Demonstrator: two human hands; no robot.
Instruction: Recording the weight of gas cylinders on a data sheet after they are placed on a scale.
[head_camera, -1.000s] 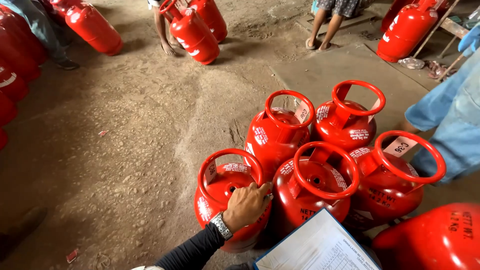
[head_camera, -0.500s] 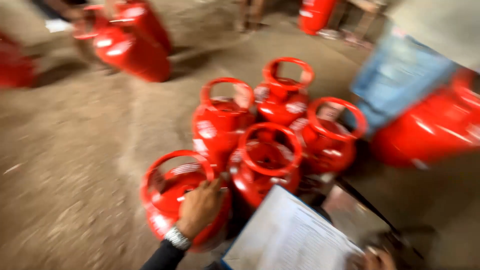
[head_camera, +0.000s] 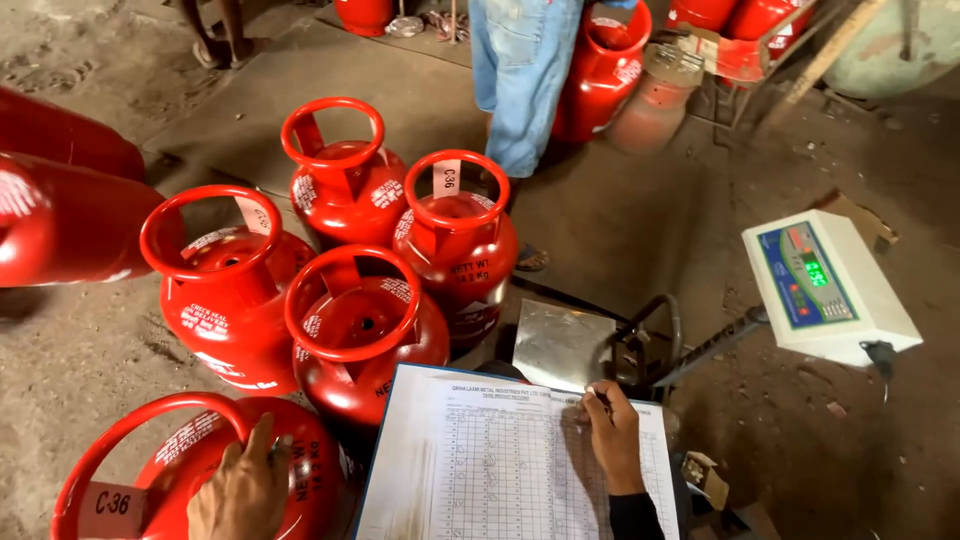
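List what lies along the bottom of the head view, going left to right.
Red gas cylinder with the left hand resting on it → record sheet on a clipboard → right hand holding a pen on the sheet → small cardboard box → white weighing-scale display, farther back.
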